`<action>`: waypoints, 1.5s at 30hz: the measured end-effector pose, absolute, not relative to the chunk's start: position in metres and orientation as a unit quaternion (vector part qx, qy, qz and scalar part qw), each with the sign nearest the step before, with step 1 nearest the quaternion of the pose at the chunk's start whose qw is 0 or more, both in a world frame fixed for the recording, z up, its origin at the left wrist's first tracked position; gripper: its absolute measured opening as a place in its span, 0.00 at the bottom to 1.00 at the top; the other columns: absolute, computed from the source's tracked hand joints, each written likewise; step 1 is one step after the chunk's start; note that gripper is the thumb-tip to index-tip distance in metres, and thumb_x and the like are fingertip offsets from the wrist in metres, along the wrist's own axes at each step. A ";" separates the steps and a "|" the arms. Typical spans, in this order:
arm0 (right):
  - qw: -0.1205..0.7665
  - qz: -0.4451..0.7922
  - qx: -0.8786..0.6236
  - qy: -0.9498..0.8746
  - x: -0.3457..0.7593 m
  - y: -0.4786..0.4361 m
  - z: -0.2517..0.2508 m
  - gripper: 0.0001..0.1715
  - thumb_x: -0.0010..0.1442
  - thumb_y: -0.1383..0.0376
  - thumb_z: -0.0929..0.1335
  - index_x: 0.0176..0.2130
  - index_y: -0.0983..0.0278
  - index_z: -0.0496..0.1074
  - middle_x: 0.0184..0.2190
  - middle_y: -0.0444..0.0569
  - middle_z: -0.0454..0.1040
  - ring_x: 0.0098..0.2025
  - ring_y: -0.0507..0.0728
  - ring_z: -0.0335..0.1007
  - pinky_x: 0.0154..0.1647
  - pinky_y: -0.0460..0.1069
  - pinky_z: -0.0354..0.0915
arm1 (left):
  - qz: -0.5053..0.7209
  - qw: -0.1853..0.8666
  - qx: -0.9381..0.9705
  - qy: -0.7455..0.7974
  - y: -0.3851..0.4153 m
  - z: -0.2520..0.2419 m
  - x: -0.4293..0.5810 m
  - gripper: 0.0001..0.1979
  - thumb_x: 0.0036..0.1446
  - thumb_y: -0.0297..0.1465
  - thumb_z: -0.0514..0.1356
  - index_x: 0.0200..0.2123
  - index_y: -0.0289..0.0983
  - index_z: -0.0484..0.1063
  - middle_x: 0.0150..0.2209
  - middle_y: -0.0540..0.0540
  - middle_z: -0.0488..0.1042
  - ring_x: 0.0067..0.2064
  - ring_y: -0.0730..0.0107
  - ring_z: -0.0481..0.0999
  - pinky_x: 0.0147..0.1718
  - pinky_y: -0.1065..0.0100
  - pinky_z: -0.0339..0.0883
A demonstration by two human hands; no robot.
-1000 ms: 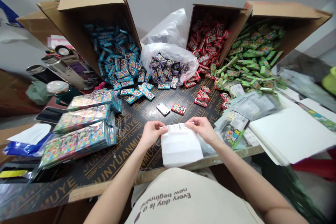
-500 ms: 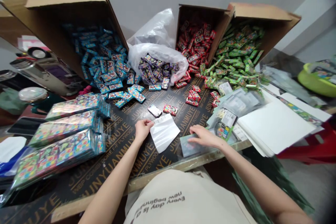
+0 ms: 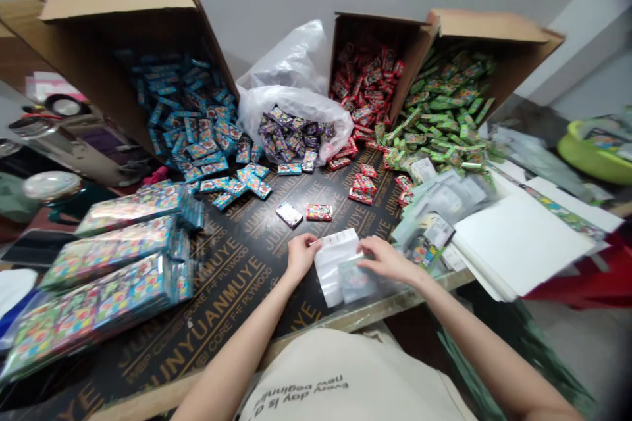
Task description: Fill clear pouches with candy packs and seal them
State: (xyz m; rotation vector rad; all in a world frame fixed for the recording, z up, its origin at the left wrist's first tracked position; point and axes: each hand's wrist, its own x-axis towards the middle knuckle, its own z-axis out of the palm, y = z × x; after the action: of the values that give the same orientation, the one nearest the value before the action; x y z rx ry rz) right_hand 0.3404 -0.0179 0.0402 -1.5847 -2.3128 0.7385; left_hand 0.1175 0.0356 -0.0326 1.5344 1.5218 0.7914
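My left hand (image 3: 302, 256) pinches the sheet (image 3: 330, 264) by its left edge, fingertips closed. My right hand (image 3: 388, 260), half curled, is at the bag (image 3: 353, 281) overlapping it (gripping or not, I can't tell), above the table (image 3: 237, 283).

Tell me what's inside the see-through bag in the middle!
Dark purple packets show in the open mouth of the clear bag. Whatever lies deeper is covered by them.

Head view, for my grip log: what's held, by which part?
Left hand: white sheet, by its upper left corner. Right hand: at clear sleeve; hold unclear.
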 end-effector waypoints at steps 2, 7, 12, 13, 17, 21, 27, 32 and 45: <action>0.158 0.171 -0.573 -0.786 0.338 -0.014 0.036 0.23 0.51 0.59 0.69 0.47 0.63 0.67 0.45 0.55 0.67 0.48 0.62 0.60 0.47 0.57 0.55 | 0.304 0.401 0.624 0.598 0.036 -0.029 0.119 0.05 0.43 0.32 0.60 0.23 0.36 0.72 0.19 0.50 0.70 0.22 0.71 0.67 0.25 0.71 0.59; 0.195 0.040 -0.645 -0.737 0.373 0.005 0.026 0.23 0.53 0.56 0.67 0.48 0.60 0.67 0.54 0.56 0.59 0.58 0.65 0.50 0.53 0.62 0.48 | 0.282 0.352 0.671 0.589 0.034 -0.014 0.113 0.10 0.45 0.33 0.60 0.34 0.38 0.73 0.30 0.46 0.73 0.30 0.66 0.71 0.32 0.67 0.61; 0.151 0.021 -0.728 -0.668 0.422 0.033 0.016 0.31 0.52 0.52 0.66 0.52 0.62 0.63 0.56 0.60 0.57 0.58 0.68 0.50 0.51 0.62 0.52 | 0.274 0.247 0.711 0.599 0.028 -0.005 0.104 0.18 0.51 0.35 0.56 0.47 0.40 0.66 0.42 0.43 0.68 0.38 0.63 0.72 0.37 0.64 0.64; 0.131 0.026 -0.733 -0.667 0.426 0.041 0.016 0.33 0.52 0.52 0.66 0.54 0.62 0.61 0.56 0.60 0.56 0.58 0.68 0.50 0.51 0.62 0.52 | 0.278 0.254 0.706 0.600 0.027 -0.005 0.101 0.19 0.51 0.36 0.56 0.47 0.39 0.66 0.42 0.43 0.68 0.37 0.64 0.72 0.36 0.63 0.65; 0.015 0.034 -0.765 -0.643 0.431 0.062 0.027 0.42 0.46 0.49 0.69 0.57 0.59 0.56 0.56 0.60 0.56 0.57 0.70 0.50 0.51 0.64 0.49 | 0.292 0.354 0.657 0.598 0.018 -0.007 0.083 0.24 0.49 0.39 0.57 0.48 0.34 0.64 0.39 0.42 0.70 0.28 0.69 0.72 0.34 0.63 0.68; -0.074 0.087 -0.807 -0.579 0.458 0.051 0.037 0.62 0.33 0.46 0.73 0.61 0.53 0.44 0.50 0.61 0.59 0.51 0.73 0.57 0.45 0.65 0.53 | 0.300 0.435 0.592 0.609 0.000 -0.008 0.054 0.27 0.46 0.42 0.59 0.47 0.34 0.64 0.41 0.41 0.71 0.30 0.69 0.73 0.34 0.64 0.69; -0.082 0.073 -0.846 -0.522 0.503 0.018 0.024 0.67 0.30 0.50 0.75 0.61 0.55 0.40 0.50 0.62 0.60 0.53 0.74 0.54 0.46 0.65 0.50 | 0.306 0.439 0.575 0.619 -0.010 -0.008 0.031 0.28 0.45 0.45 0.59 0.46 0.32 0.65 0.41 0.40 0.72 0.34 0.65 0.74 0.35 0.63 0.70; 0.016 0.123 -0.856 -0.502 0.526 0.016 0.018 0.51 0.34 0.53 0.74 0.53 0.62 0.54 0.38 0.51 0.70 0.41 0.63 0.66 0.40 0.54 0.59 | 0.239 0.334 0.754 0.513 -0.016 0.002 0.060 0.21 0.52 0.43 0.55 0.47 0.38 0.67 0.46 0.41 0.71 0.46 0.59 0.71 0.45 0.57 0.66; 0.044 0.099 -0.861 -0.497 0.522 0.012 0.017 0.42 0.31 0.43 0.72 0.41 0.63 0.66 0.39 0.54 0.70 0.45 0.66 0.63 0.42 0.57 0.58 | 0.034 0.261 0.931 0.252 -0.034 -0.026 0.104 0.22 0.55 0.39 0.54 0.54 0.47 0.61 0.59 0.46 0.59 0.61 0.51 0.51 0.55 0.44 0.45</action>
State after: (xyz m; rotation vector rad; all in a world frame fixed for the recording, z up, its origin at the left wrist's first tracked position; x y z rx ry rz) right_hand 0.5223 0.0124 0.0169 -2.6306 -1.5197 0.3034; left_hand 0.1043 -0.0340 -0.0255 2.5221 0.6812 0.0932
